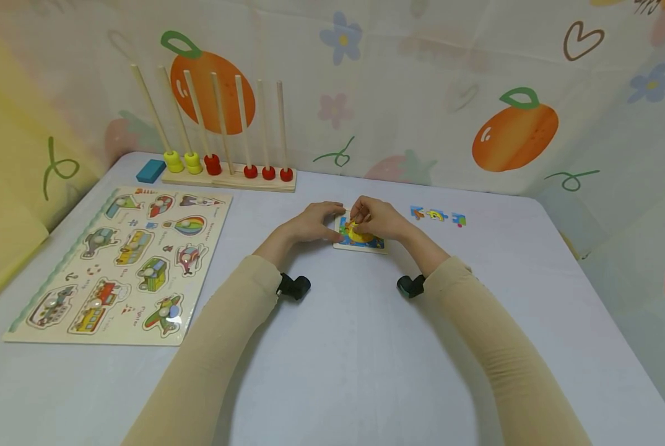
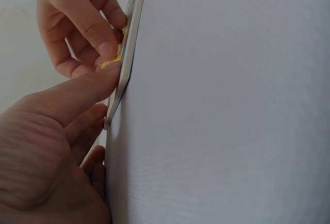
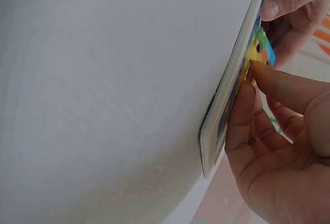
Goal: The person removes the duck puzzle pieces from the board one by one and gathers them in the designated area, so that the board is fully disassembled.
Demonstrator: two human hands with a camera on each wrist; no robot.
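Observation:
A small jigsaw puzzle board (image 1: 359, 248) with a yellow and blue picture lies flat on the white table. My left hand (image 1: 312, 223) holds the board at its left side, thumb on the near part and fingers towards the far corner. Over the picture, my right hand (image 1: 381, 219) pinches a puzzle piece (image 3: 263, 48) between thumb and fingers. That piece is yellow, green and blue, and it tilts up from the board in the right wrist view. Fingers hide part of the picture. Three loose pieces, the middle one a yellow piece (image 1: 436, 215), lie right of the board.
A large wooden vehicle puzzle (image 1: 143, 297) lies at the left. Behind it stand a blue block (image 1: 151, 171) and a wooden rack (image 1: 254, 184) with upright pegs and red and yellow beads. A patterned cloth (image 1: 410, 93) hangs behind the table.

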